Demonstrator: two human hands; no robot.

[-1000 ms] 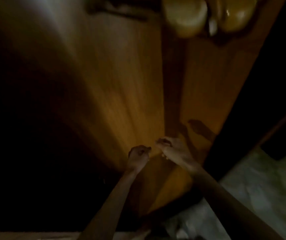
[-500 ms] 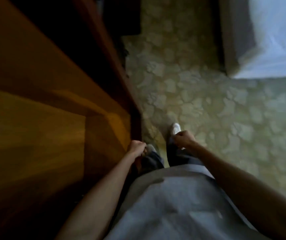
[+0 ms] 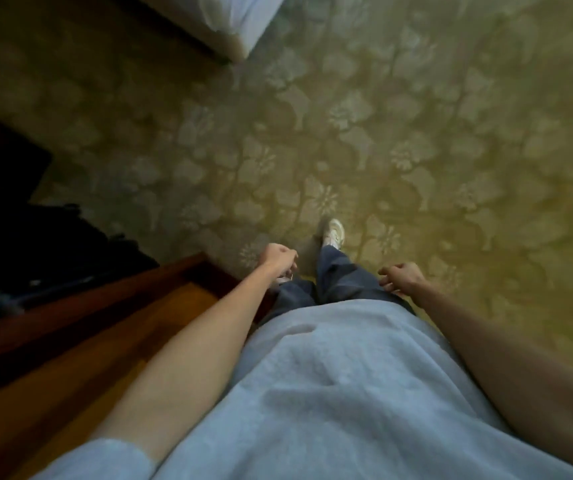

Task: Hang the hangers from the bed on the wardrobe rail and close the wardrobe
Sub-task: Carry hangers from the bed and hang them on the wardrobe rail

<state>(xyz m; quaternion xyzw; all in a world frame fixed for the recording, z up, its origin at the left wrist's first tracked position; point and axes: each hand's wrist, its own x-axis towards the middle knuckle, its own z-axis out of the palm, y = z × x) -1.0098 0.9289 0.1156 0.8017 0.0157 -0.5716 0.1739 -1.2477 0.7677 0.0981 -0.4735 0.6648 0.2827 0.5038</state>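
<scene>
While the person looked straight down, the pale grey shirt (image 3: 330, 393) filled the near view, and both arms hung at the sides, as suits walking. The left hand (image 3: 278, 259) and right hand (image 3: 401, 275) each kept a loosely curled grip on nothing. The brown wooden wardrobe (image 3: 80, 327) stood just left. The white-sheeted bed (image 3: 240, 19) lay well ahead across the patterned olive carpet (image 3: 416, 133); no hangers showed.

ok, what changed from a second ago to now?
View swung from the brown wooden wardrobe down to the patterned green carpet. Both hands came off the wardrobe and dropped beside the legs: left hand, right hand. Both hold nothing, as before.
</scene>
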